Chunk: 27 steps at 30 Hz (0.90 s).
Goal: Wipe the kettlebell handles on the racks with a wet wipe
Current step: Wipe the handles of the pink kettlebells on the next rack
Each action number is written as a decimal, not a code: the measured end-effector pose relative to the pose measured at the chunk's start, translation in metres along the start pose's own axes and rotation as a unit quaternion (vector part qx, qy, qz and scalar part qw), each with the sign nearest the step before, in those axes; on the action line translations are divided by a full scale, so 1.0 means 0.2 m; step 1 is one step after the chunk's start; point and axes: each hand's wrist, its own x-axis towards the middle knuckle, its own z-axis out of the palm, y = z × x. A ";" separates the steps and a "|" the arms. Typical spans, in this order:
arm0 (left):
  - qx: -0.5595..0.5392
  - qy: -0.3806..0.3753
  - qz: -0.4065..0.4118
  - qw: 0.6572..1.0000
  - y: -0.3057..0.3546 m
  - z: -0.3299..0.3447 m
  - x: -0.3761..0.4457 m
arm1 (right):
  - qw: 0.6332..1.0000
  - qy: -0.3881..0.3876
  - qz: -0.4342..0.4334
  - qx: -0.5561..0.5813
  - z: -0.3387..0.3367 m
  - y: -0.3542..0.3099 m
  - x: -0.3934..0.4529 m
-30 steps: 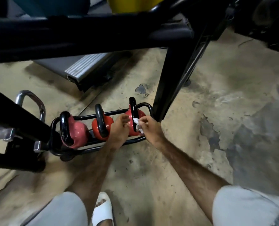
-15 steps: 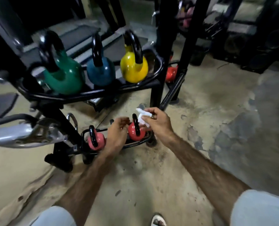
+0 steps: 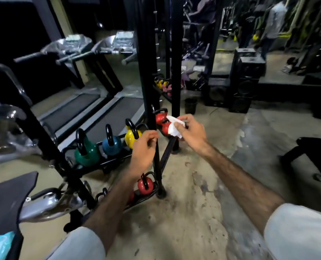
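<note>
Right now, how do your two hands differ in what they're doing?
The right hand pinches the white wet wipe, raised clear of the rack; the left hand holds no wipe and curls by the rack's black upright post. The right hand sits higher and farther out. Both are bare.

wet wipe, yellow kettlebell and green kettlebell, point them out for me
wet wipe point(image 3: 174, 128), head view, on the white cloth below the right hand's fingers
yellow kettlebell point(image 3: 129, 138), head view, on its round yellow body
green kettlebell point(image 3: 87, 154), head view, on its round green body
</note>
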 end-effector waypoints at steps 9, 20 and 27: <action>-0.025 0.011 0.031 0.999 0.29 0.34 0.42 | 0.997 0.064 -0.040 -0.006 -0.42 0.12 0.40; 0.007 0.067 -0.026 0.997 0.28 1.16 1.35 | 0.996 -0.019 -0.068 -0.063 -0.85 0.67 1.46; 0.011 0.101 -0.052 0.993 0.12 1.64 2.01 | 0.995 -0.074 -0.046 -0.042 -0.90 1.11 2.24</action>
